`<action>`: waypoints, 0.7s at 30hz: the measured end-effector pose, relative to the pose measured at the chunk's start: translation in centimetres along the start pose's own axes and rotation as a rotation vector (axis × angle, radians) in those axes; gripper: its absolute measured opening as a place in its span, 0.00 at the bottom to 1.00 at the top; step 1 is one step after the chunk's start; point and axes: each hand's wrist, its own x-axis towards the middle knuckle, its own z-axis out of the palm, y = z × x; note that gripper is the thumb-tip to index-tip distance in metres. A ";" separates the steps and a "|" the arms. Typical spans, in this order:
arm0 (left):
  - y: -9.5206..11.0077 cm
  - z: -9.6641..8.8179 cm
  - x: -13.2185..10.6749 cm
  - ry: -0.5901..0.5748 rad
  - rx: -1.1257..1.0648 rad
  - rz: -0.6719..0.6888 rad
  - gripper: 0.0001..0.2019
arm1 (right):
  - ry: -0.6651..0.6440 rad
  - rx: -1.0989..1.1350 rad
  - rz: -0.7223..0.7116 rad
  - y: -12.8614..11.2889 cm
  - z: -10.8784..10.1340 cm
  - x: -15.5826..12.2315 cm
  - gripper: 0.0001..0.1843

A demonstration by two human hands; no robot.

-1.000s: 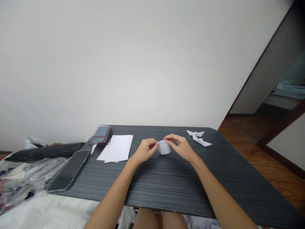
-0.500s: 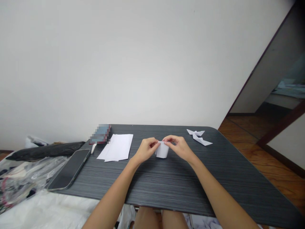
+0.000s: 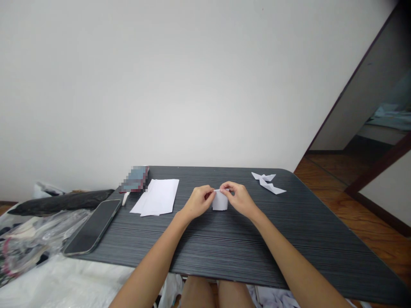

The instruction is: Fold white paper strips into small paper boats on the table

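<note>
A small piece of folded white paper (image 3: 220, 201) is held up between my hands over the middle of the dark table. My left hand (image 3: 199, 202) pinches its upper left corner between thumb and fingers. At the upper right edge, my right hand (image 3: 239, 198) pinches the same paper, fingertips curled over the top. The two hands are close together, with the paper's lower part hanging free below them. Whether its bottom edge touches the table, I cannot tell.
White paper sheets (image 3: 160, 196) lie to the left, beside a blurred-out box-like object (image 3: 134, 179) and a small white item (image 3: 125, 198). A phone (image 3: 93, 226) rests at the left table edge (image 3: 144, 244). Folded paper shapes (image 3: 268, 184) lie at the right.
The paper between my hands has turned slightly, its front face now squarer to me and its lower edge straighter. Both hands keep their pinch almost in place.
</note>
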 end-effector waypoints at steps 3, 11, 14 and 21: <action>0.0 0.1 0.0 -0.008 0.021 0.009 0.13 | 0.012 -0.014 -0.006 0.1 0.1 0.0 0.06; -0.2 0.1 -0.1 -0.010 0.015 0.006 0.13 | -0.025 0.019 0.000 -0.1 0.3 -0.1 0.07; -0.2 0.1 -0.1 -0.006 0.014 0.004 0.14 | -0.038 0.052 0.011 -0.2 0.2 -0.1 0.07; 0.0 0.0 -0.1 -0.007 0.010 -0.006 0.14 | -0.040 0.046 -0.001 -0.5 0.2 -0.2 0.07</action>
